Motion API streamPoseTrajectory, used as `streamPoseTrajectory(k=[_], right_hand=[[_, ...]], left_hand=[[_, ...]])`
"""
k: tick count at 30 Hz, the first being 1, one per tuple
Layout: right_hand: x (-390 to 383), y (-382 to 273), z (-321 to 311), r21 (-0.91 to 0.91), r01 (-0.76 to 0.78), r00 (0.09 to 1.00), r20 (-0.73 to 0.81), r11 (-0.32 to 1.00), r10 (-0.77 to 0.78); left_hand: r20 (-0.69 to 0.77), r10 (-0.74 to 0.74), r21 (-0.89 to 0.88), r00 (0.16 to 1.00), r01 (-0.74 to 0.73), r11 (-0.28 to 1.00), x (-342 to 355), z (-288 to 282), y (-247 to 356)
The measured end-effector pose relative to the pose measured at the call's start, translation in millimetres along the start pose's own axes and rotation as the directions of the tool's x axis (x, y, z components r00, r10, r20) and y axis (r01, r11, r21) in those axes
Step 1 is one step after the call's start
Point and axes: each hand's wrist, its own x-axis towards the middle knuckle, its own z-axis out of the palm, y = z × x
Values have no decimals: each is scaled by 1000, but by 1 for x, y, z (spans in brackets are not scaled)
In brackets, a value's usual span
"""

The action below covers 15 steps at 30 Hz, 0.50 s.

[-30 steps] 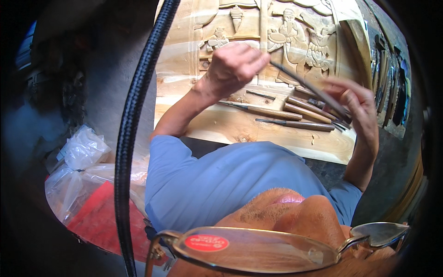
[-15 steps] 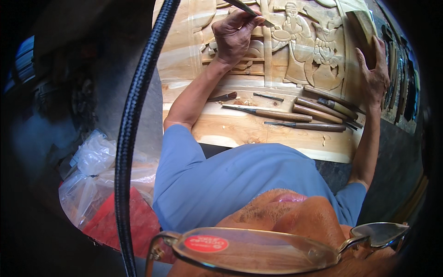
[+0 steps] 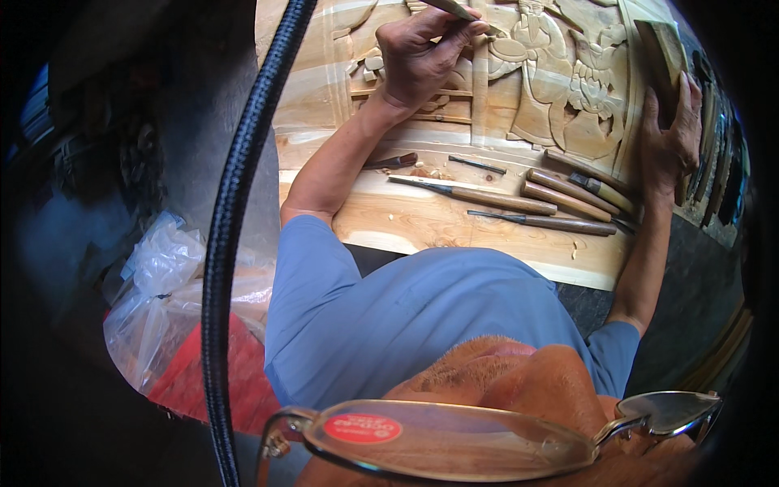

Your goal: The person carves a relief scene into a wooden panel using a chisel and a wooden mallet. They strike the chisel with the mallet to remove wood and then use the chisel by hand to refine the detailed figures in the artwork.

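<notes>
My left hand [image 3: 420, 61] is closed on a narrow carving tool [image 3: 450, 10] at the top of the view, over a pale wooden relief panel [image 3: 527, 89] with carved figures. My right hand [image 3: 673, 134] has its fingers wrapped round a dark wooden block [image 3: 657, 49] at the panel's right side. Below the carving, several wood-handled chisels [image 3: 503, 199] lie with small shavings on the bare lower band of the wood, between my forearms.
A row of tools [image 3: 718, 162] lies along the right edge. A black braided cable [image 3: 243, 162] hangs across the left of the view. A clear plastic bag [image 3: 154, 284] with red material is at lower left.
My left hand has moved up with the tool. My right hand has left that tool, moved up and closed on the wooden block, which has since shifted slightly right.
</notes>
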Motion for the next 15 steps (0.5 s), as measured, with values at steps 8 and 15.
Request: streamPoseTrajectory(k=[8, 15], right_hand=[[2, -1, 0, -4, 1, 1000, 28, 1000, 0], [0, 1, 0, -21, -7, 999, 46, 1000, 8]], left_hand=[[3, 101, 0, 995, -101, 995, 0, -3, -10], [63, 238, 297, 969, -245, 923, 11, -6, 10]])
